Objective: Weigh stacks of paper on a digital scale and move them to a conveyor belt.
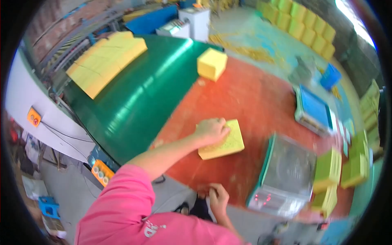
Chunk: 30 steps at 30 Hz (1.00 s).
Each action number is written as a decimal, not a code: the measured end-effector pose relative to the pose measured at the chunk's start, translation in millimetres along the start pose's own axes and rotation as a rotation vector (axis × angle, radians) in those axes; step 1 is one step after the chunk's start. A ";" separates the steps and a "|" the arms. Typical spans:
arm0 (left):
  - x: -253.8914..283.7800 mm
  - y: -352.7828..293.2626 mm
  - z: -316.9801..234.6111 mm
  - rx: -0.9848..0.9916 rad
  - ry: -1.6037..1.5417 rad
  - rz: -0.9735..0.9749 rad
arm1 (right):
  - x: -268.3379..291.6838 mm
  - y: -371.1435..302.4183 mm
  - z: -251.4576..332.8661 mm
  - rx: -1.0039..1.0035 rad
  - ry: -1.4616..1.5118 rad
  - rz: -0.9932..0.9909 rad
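Note:
On the red tabletop (245, 98) lies a square stack of yellow paper (233, 139), its upper face marked with a pattern. My left hand (213, 130) bears down on its far left part, fingers bent and closed against it. By the table's near edge is my right hand (219, 198), apart from the stack, its fingers curled inward. Whatever is inside that curl, if anything, is hidden. Farther off, a taller yellow block (212, 64) stands where the red top meets the green belt.
A green conveyor belt (134, 98) on the left carries a row of yellow stacks (106, 61). To the right are a scale (286, 175) with lit red digits, a blue-topped device (313, 110) and yellow stacks (326, 169). An orange button box (102, 172) hangs beside the belt.

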<state>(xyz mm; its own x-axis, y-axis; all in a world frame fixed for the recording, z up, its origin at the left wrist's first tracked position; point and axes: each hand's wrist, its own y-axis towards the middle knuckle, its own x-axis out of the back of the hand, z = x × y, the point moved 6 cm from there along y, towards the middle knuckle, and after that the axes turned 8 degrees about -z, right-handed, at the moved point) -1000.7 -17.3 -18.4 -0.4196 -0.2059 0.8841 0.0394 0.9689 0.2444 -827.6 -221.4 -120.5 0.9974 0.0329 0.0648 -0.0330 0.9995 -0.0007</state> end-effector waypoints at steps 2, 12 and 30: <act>8.1 -42.4 -14.7 -0.039 0.012 0.022 | -9.6 -36.9 14.6 -0.261 0.194 0.121; 37.5 -173.8 -54.2 0.023 -0.077 0.032 | -16.5 -97.1 20.5 -0.643 0.864 0.266; -53.4 -43.4 -276.2 0.333 -2.126 0.226 | 258.4 33.5 228.0 0.719 -0.474 -0.328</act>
<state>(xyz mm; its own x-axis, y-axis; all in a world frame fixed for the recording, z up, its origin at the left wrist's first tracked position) -729.6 -86.3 33.9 -0.5485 0.0786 -0.8324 0.2018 0.9786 -0.0406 -585.8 -179.7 123.8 0.8381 -0.4146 0.3545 0.0558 0.7117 0.7003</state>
